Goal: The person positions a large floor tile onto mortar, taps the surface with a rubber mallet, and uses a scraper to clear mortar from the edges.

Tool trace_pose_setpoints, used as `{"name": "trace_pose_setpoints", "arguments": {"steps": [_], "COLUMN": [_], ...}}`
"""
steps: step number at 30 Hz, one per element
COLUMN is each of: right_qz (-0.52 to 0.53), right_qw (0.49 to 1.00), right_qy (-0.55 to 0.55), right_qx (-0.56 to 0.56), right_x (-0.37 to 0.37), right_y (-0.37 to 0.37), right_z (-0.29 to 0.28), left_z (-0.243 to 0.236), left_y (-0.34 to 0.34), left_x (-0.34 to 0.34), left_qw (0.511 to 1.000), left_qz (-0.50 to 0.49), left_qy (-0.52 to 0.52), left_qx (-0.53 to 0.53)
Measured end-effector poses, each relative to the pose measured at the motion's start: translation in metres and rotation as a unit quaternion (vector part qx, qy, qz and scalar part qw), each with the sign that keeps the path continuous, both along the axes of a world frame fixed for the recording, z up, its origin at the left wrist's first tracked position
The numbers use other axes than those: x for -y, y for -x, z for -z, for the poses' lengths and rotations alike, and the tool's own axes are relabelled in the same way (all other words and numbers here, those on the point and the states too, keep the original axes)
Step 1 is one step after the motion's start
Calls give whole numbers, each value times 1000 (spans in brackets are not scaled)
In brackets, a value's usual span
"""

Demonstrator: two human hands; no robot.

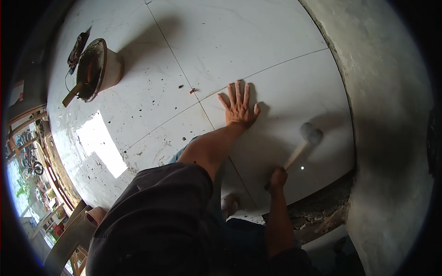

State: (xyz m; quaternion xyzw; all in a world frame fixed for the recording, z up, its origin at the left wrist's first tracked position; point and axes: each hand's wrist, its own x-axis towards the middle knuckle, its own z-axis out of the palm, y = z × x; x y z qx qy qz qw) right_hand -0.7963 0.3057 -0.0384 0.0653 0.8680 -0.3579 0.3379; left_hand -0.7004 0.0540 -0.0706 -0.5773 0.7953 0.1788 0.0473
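My left hand [240, 109] lies flat with its fingers spread on a large white floor tile [294, 92], close to the joint along its far side. In my right hand [277, 178] is the wooden handle of a rubber mallet [311, 133], wrapped by closed fingers. The mallet's dark grey head is over the same tile, right of my left hand; whether it touches the surface I cannot tell. A small red tile spacer [192, 91] sits near the corner where the tile joints meet, left of my left hand.
A mortar-smeared bucket [110, 69] with a wooden-handled tool stands at the far left. Crumbs of mortar dot the tiles there. A bare plastered wall [386, 115] rises along the right. Rough, untiled ground [322, 209] shows at the tile's near edge. Another bucket [95, 215] is at lower left.
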Motion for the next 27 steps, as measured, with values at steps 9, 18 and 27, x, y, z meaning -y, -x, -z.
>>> {"name": "trace_pose_setpoints", "arguments": {"steps": [9,18,27], "right_qz": [5,-33,-78], "right_qw": [1000,997,997], "right_qy": [22,-46,7], "right_qx": [15,48,23], "right_x": [-4,-37,12], "right_y": [-9,-25,-27], "right_z": [-4,3,1], "left_z": [-4,-9,6], "left_y": [3,-1,-7], "left_x": [10,-8,5], "left_qw": [1000,999,998], "left_qz": [3,2,-15], "left_qy": [-10,-32,13], "left_qx": [9,-26,-64]}}
